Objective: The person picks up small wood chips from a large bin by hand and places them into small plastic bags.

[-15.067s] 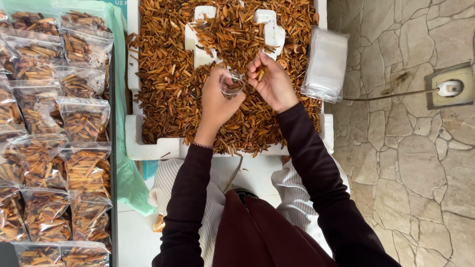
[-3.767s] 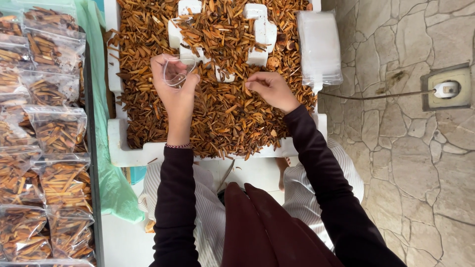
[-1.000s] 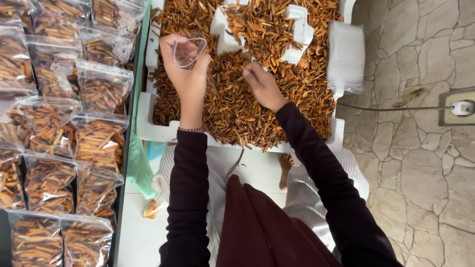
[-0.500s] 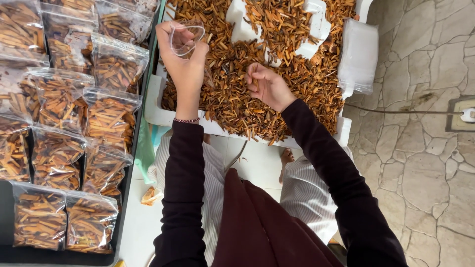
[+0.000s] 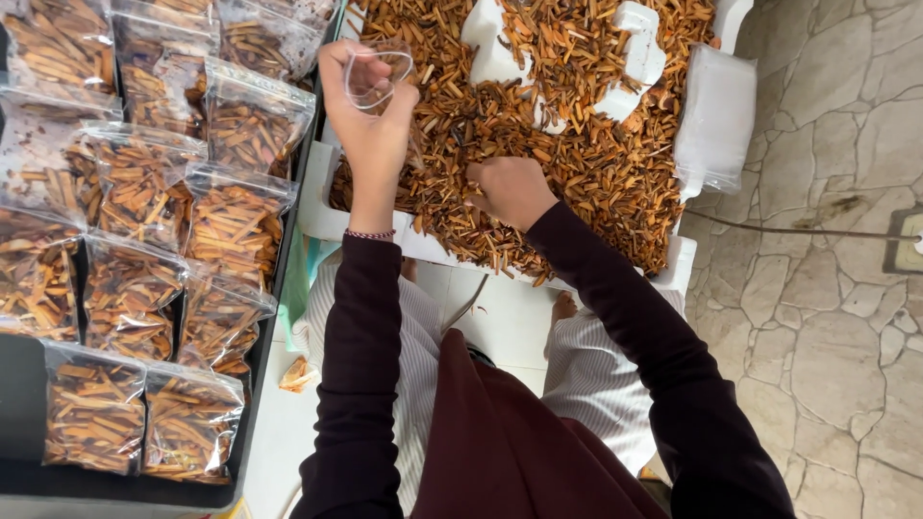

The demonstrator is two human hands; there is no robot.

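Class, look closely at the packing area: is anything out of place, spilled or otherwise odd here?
One thing stands out: a small scrap with brown sticks lies alone on the white floor, below the white foam tray and beside the rows of filled bags. It looks dropped. Otherwise the left hand holds a small clear bag; nothing else stands out.

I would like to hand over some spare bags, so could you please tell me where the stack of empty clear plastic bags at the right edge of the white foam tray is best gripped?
Grip the stack of empty clear plastic bags by its lower end, coming from the stone-floor side: that end overhangs the white foam tray, clear of the brown sticks.
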